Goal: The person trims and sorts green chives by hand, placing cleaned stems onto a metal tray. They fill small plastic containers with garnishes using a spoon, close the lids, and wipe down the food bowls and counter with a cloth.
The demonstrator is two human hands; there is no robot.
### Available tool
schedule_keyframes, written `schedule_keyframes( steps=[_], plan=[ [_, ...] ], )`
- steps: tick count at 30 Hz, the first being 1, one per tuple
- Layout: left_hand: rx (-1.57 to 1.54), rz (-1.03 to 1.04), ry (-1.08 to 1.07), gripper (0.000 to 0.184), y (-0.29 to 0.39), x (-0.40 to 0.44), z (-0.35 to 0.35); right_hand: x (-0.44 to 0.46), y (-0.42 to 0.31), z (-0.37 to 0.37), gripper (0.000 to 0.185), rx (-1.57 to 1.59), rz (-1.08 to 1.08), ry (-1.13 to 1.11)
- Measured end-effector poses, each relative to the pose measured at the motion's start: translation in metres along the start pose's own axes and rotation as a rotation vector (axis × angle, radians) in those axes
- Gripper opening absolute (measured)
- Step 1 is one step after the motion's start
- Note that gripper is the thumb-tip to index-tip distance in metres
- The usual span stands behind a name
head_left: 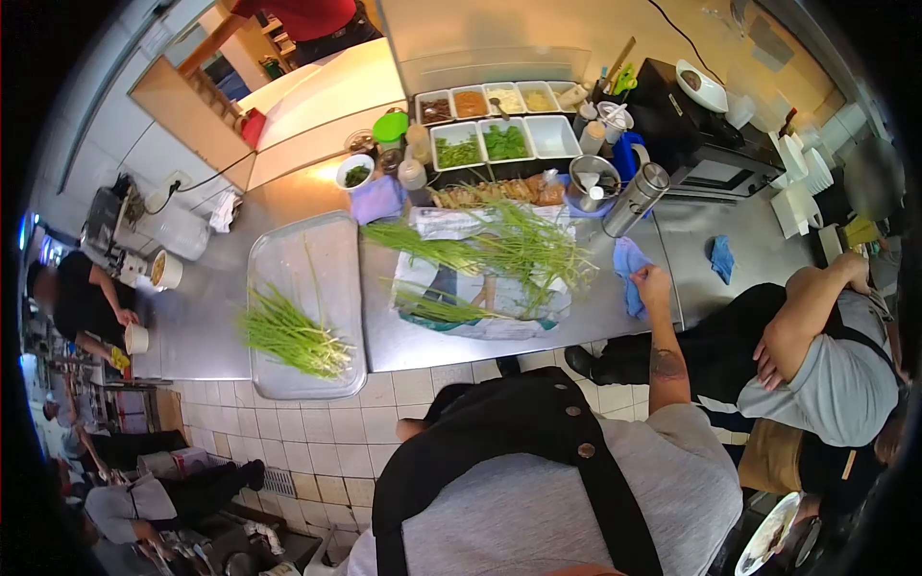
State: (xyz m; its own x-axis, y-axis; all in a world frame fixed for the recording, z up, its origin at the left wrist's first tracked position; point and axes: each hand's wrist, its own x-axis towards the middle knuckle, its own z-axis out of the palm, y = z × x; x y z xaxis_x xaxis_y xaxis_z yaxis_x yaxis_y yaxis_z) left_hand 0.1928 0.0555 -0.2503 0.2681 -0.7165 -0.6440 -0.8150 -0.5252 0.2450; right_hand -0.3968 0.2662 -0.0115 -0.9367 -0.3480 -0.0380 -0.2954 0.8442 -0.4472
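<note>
My right hand (653,285) is at the steel counter with its fingers closed on a blue cloth (630,273). Of my left arm only a patch of skin (412,428) shows beside my black apron; the fingers are hidden. In front of me, long green scallions (523,252) lie loosely spread over a plastic bag and paper (449,291). To the left, a grey metal tray (331,250) holds a bundle of scallions (293,331), white ends toward me.
Behind the greens stand white containers of chopped food (480,142), squeeze bottles (412,176) and a steel thermos (636,200). A black microwave (706,144) and second blue cloth (721,259) are right. A person with folded arms (816,336) stands close on my right; others work left.
</note>
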Motion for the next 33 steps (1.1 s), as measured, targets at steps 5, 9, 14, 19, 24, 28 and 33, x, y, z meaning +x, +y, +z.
schedule_keyframes(
  steps=[5,9,14,19,24,28,33],
  plan=[
    [0.561,0.732,0.293,0.027,-0.023,-0.014,-0.014,0.083,0.038,-0.023,0.031,-0.113,-0.028,-0.167],
    [0.053,0.555,0.036,0.023,-0.040,-0.034,-0.032,0.139,0.013,-0.081,0.036,-0.140,-0.265,0.173],
    [-0.198,0.127,-0.084,0.025,-0.010,-0.052,-0.036,0.160,-0.086,-0.192,0.029,0.097,-0.280,0.393],
    [-0.256,0.030,-0.106,0.027,0.001,-0.068,-0.048,0.166,-0.114,-0.211,0.028,0.163,-0.298,0.473],
    [-0.303,-0.033,-0.111,0.029,0.002,-0.078,-0.050,0.189,-0.118,-0.193,0.030,0.147,-0.349,0.444],
    [-0.318,-0.045,-0.130,0.031,0.009,-0.064,-0.054,0.252,-0.086,-0.239,0.041,-0.112,-0.251,0.881],
    [-0.397,-0.117,-0.096,0.034,0.012,-0.044,-0.086,0.410,0.015,-0.277,0.052,-0.265,-0.007,0.986]
  ],
)
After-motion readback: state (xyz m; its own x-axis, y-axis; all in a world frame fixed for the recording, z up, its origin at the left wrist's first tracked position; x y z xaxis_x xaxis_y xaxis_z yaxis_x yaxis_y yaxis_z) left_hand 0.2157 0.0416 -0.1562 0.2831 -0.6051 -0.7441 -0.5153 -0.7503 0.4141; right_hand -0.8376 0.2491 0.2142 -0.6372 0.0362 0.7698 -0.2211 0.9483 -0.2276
